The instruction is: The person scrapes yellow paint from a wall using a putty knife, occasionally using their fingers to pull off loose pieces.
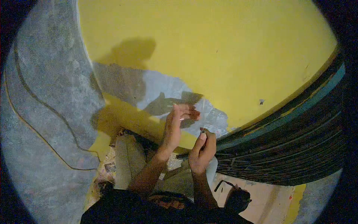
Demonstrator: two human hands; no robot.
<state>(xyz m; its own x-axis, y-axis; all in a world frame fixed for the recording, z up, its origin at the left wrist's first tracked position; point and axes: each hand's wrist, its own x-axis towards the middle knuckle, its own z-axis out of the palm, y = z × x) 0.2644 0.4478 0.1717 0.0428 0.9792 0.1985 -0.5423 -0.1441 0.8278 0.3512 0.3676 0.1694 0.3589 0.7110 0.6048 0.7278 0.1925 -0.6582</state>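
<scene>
Over the lower part of the grey patch (160, 80) in the yellow surface (209, 44), the left hand (174, 125) is open with its fingers stretched out, a thin pale sliver (182, 119) showing at them. Just below the patch's lower edge, the right hand (202, 151) pinches a small dark item (202, 131), too small to identify, between thumb and finger; well left of the patch, a cable (48, 143) runs along the grey floor (41, 179).

A black rounded object with a strap (237, 201) lies on a pale flat board (269, 194), whose upper edge meets a dark ribbed panel (283, 149) bordered in teal. A thin brownish cord (44, 142) runs along a mottled grey surface (52, 56).
</scene>
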